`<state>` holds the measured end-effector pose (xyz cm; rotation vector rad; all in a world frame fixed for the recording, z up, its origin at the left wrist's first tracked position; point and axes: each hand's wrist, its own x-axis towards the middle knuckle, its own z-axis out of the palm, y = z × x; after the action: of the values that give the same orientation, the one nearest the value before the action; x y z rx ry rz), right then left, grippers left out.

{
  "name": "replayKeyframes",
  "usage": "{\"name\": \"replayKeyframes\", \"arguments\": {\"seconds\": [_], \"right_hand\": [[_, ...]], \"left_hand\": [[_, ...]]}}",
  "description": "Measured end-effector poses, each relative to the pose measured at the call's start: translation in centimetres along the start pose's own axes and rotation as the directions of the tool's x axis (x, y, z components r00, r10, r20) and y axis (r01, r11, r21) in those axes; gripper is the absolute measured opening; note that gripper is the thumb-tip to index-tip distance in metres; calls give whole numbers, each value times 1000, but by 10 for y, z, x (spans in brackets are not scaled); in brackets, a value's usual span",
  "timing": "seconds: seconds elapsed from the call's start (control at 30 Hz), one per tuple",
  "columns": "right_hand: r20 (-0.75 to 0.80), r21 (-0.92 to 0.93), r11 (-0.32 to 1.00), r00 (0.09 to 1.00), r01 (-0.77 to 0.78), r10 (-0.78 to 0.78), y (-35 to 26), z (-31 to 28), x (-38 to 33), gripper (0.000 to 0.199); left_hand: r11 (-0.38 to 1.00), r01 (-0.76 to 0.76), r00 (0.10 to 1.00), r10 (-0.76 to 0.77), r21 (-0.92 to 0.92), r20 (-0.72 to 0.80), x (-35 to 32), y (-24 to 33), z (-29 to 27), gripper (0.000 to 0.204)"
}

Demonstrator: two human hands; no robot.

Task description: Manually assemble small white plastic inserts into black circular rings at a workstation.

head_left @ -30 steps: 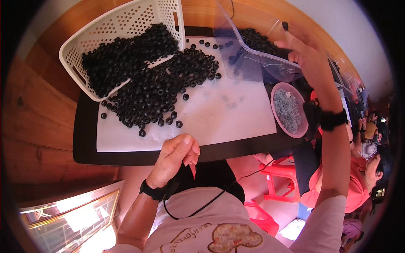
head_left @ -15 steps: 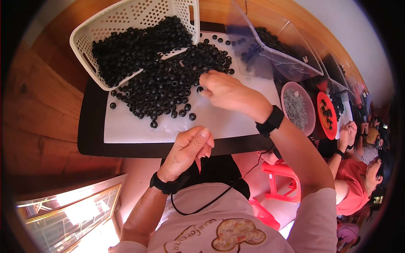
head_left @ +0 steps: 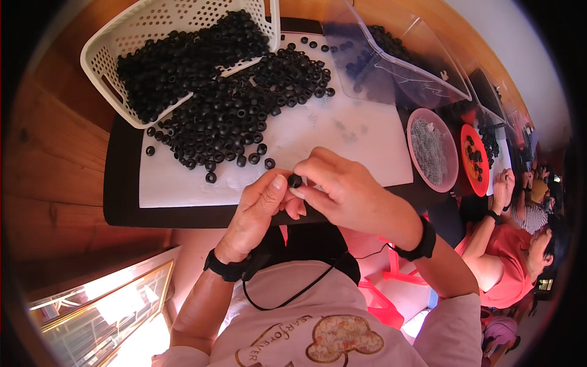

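Note:
Both hands meet over the near edge of the table. Between the thumb and fingers of my right hand (head_left: 342,186) is one small round black bead (head_left: 295,181) with a hole. My left hand (head_left: 260,205) is pinched, its thumb and forefinger against the left side of that bead; anything small inside its fingers is hidden. Behind the hands, a heap of matching black beads (head_left: 226,119) spreads over a white foam sheet (head_left: 189,194). The heap runs into a tipped white perforated basket (head_left: 98,67), whose open side faces the sheet.
A clear plastic bin (head_left: 409,76) with black pieces stands at the back right. Beside the sheet are a pink bowl (head_left: 451,183) of small silvery pieces and a red dish (head_left: 483,186) holding beads. Further right sits a person in red (head_left: 507,269). Below is a red stool (head_left: 382,306).
My right hand has left the edge of the bead heap and come toward me, bringing a bead to my left hand. My left hand stays nearly in place.

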<state>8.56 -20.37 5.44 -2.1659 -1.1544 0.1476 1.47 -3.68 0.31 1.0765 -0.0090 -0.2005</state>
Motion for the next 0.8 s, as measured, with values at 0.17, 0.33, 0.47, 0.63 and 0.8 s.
{"name": "replayKeyframes", "arguments": {"seconds": [0.17,0.33,0.47,0.63,0.8], "right_hand": [[2,-24,1000,1000,12,-12,-3,4,-6,18],[-42,-27,998,997,59,-60,24,-15,-8,21],[-97,-194,970,987,-146,129,67,-51,5,7],[-58,-326,919,975,-221,214,91,-58,21,5],[27,-434,845,933,-311,358,86,-46,50,12]], "left_hand": [[999,36,999,-36,-15,-9,0,-1,-1,36],[1000,14,1000,-14,-19,13,1,-5,-4,31],[1000,-2,999,3,-21,42,0,-3,-5,27],[999,-40,999,39,22,32,2,-7,-3,29],[997,-47,998,44,58,43,1,-9,-6,29]]}}
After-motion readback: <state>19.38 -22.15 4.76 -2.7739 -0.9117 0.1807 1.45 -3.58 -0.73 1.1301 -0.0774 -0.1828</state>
